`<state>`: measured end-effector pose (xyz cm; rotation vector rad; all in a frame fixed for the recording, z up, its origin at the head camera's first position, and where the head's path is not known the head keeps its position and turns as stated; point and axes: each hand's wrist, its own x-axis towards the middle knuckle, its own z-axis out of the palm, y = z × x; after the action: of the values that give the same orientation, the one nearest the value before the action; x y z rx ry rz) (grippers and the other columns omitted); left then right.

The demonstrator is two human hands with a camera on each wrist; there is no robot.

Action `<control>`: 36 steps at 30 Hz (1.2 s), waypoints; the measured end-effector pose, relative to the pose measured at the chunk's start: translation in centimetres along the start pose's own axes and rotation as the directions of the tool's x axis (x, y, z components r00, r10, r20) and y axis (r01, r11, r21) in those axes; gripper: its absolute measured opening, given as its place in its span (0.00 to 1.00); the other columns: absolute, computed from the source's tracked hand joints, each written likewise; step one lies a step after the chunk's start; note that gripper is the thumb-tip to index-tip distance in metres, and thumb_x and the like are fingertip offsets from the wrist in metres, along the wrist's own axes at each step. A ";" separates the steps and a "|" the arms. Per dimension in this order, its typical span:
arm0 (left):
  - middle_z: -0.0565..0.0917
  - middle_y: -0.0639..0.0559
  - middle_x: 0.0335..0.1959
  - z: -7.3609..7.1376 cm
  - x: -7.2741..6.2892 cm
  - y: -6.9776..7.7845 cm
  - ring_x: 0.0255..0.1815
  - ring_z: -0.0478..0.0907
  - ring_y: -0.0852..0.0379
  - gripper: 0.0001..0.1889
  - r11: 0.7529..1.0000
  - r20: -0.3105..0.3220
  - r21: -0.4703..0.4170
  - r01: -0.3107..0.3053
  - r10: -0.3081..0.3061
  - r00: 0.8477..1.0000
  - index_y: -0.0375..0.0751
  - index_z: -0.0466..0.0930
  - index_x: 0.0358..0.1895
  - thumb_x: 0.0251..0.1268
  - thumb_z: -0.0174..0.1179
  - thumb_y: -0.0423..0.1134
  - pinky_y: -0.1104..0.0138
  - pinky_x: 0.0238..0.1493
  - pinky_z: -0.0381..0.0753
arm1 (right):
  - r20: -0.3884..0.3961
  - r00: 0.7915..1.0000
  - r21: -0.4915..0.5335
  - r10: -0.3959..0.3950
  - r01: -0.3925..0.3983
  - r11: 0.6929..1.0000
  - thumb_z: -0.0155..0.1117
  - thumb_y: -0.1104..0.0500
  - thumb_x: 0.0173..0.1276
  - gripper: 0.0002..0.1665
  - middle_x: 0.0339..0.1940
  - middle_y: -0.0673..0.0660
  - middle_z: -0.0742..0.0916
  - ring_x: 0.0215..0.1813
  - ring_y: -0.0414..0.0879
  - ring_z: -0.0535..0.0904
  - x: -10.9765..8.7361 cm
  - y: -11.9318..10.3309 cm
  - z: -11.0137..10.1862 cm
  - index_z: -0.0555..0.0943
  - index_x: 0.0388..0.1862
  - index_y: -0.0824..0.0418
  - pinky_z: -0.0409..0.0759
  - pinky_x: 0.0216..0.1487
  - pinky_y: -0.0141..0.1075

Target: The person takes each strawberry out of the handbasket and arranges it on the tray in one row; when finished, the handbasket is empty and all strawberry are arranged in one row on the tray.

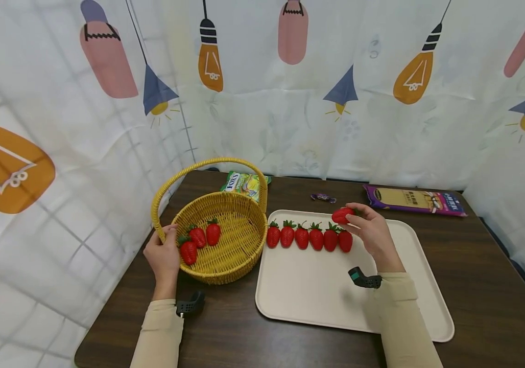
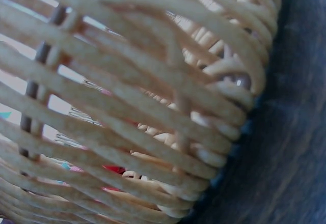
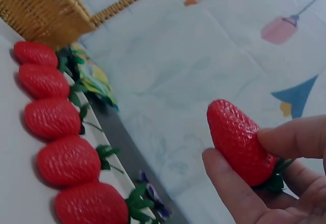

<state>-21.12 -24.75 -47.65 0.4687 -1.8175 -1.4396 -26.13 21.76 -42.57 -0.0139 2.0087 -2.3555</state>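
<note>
My right hand [image 1: 372, 232] pinches a red strawberry [image 3: 237, 141] between thumb and fingers, raised over the tray's back part. Below and to its left, several strawberries [image 1: 316, 237] lie side by side in a row along the back edge of the cream tray [image 1: 308, 291], leaves toward the back. With my left hand [image 1: 163, 258] I grip the handle of the yellow wicker basket [image 1: 228, 276] at its left side. Three strawberries [image 1: 196, 237] lie in the left part of the basket. The left wrist view is filled by the basket's woven wall [image 2: 127, 91]; the left hand is hidden there.
Behind the basket lies a green and yellow packet [image 1: 244, 185]. A small purple wrapped candy [image 1: 323, 198] and a long purple packet [image 1: 414, 200] lie behind the tray on the dark wooden table [image 1: 487, 286]. A printed curtain [image 1: 262, 122] hangs at the back.
</note>
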 end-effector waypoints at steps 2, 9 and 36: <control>0.87 0.44 0.44 0.0 0.0 0.0 0.40 0.77 0.67 0.15 1.000 -0.001 -0.001 0.004 -0.004 1.000 0.31 0.85 0.41 0.70 0.57 0.41 0.71 0.42 0.69 | -0.041 0.999 0.012 0.003 -0.003 1.000 0.58 0.66 0.71 0.16 0.51 0.55 0.77 0.46 0.42 0.83 0.1 0.1 -0.8 0.75 0.57 0.62 0.78 0.51 0.40; 0.87 0.44 0.45 0.0 0.1 0.0 0.41 0.76 0.66 0.14 1.000 0.009 -0.008 0.023 -0.022 1.000 0.31 0.85 0.42 0.70 0.57 0.41 0.70 0.43 0.68 | -0.142 0.990 0.038 0.024 -0.019 0.999 0.56 0.66 0.73 0.17 0.56 0.54 0.74 0.47 0.41 0.81 0.3 0.4 -3.4 0.74 0.59 0.61 0.80 0.48 0.33; 0.87 0.41 0.43 0.0 -0.1 0.0 0.33 0.72 0.60 0.14 1.000 0.002 -0.008 0.022 -0.022 1.000 0.35 0.87 0.41 0.70 0.56 0.41 0.69 0.37 0.65 | -0.014 0.987 -0.528 0.162 -0.145 0.837 0.60 0.59 0.72 0.28 0.59 0.68 0.79 0.40 0.35 0.80 0.6 3.5 -8.5 0.70 0.66 0.74 0.80 0.44 0.29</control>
<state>-21.12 -24.69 -47.67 0.4852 -1.8130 -1.4621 -26.90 29.62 -47.36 0.0880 2.4653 -1.6316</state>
